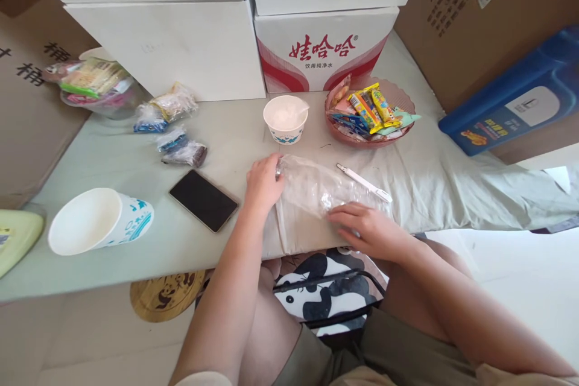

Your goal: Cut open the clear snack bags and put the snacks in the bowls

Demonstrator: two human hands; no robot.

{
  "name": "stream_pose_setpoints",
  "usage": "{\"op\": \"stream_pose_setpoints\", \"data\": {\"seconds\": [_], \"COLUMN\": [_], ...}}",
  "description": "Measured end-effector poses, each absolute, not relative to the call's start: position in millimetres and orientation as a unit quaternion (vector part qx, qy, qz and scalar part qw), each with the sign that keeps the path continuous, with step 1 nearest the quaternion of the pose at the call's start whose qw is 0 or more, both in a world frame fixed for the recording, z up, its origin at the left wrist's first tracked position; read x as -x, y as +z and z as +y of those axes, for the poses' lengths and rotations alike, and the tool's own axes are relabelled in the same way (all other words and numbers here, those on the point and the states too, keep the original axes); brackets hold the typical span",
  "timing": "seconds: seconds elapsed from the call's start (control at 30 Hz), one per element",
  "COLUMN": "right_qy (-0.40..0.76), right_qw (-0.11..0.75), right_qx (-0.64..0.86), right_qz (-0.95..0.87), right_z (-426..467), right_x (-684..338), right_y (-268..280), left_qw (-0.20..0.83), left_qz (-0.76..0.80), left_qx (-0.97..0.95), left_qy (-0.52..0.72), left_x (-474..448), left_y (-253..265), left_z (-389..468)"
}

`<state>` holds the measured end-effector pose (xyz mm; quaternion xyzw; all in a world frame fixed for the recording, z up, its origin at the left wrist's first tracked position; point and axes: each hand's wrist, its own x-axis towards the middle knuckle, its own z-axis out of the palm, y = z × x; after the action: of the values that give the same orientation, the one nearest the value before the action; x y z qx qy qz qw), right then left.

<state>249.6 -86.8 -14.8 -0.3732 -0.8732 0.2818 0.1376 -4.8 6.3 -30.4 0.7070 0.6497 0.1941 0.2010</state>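
Observation:
A clear, crinkled plastic bag lies flat on the cloth in front of me. At its left end, my left hand has its fingers closed on the edge of the plastic. My right hand rests on the bag's lower right part, its fingers stretched out and touching the film. Just beyond the bag lies a slim white utility knife, slanting down to the right. A dark phone is to the left of my left hand. Behind the bag stands a paper cup with white contents and a pale stick or spoon in it.
A pink bowl of wrapped snacks stands back right. Small wrapped packets lie left, near a large paper cup on its side. White boxes close off the back; a blue bottle leans at right. The table edge is close.

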Motion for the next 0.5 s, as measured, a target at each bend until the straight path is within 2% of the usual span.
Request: {"op": "stream_pose_setpoints", "data": {"seconds": [0.07, 0.13, 0.17, 0.23, 0.3, 0.37, 0.43, 0.5], "right_qy": [0.434, 0.513, 0.5, 0.39, 0.292, 0.296, 0.337, 0.394], "right_qw": [0.134, 0.16, 0.199, 0.294, 0.336, 0.318, 0.286, 0.29], "right_qx": [0.293, 0.268, 0.308, 0.455, 0.57, 0.608, 0.626, 0.634], "right_qz": [-0.842, -0.799, -0.784, -0.745, -0.69, -0.664, -0.642, -0.6], "right_z": [-93.9, -96.9, -96.3, -90.9, -81.2, -70.3, -61.6, -57.0], "right_x": [-250.6, -250.4, -249.5, -245.9, -241.6, -239.3, -240.2, -243.0], "right_y": [-1.7, 4.8, 4.3, -3.8, -17.2, -29.0, -34.7, -33.8], "left_qw": [0.221, 0.24, 0.249, 0.269, 0.286, 0.299, 0.304, 0.317], "left_qz": [0.63, 0.607, 0.597, 0.571, 0.535, 0.496, 0.472, 0.474], "left_qx": [-0.72, -0.73, -0.731, -0.73, -0.733, -0.739, -0.732, -0.688], "left_qy": [0.188, 0.203, 0.219, 0.263, 0.308, 0.343, 0.387, 0.449], "left_x": [-0.7, -8.1, -12.2, -20.5, -27.9, -33.6, -37.8, -41.4], "left_y": [-31.4, -32.4, -32.6, -32.3, -30.8, -28.5, -26.3, -25.0], "left_z": [5.4, 4.6, 4.1, 2.6, 0.4, -1.9, -3.5, -4.6]}}
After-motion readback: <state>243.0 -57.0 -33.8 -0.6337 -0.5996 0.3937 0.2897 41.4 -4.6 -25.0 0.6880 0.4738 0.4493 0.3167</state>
